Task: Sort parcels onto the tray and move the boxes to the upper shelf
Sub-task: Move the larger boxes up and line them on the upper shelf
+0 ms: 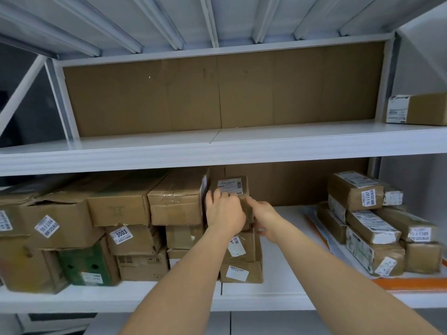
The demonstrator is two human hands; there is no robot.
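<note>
A small brown cardboard box [235, 186] with a white label tops a stack on the lower shelf. My left hand [223, 209] lies over its front left edge with fingers curled onto the top by the label. My right hand [262, 220] grips its lower right side, the fingertips hidden behind the box. Under it sit two more labelled boxes [244, 272]. An orange tray [411, 285] at the right of the same shelf carries several taped parcels [370, 228]. The upper shelf [217, 148] is a white board; one box [420, 108] stands at its far right.
Several larger cartons [116, 204] fill the left of the lower shelf, one with a green side [84, 264]. Cardboard sheets back both shelf levels. White uprights and a diagonal brace stand at the left. Bare shelf board [287, 238] lies between the stack and the tray.
</note>
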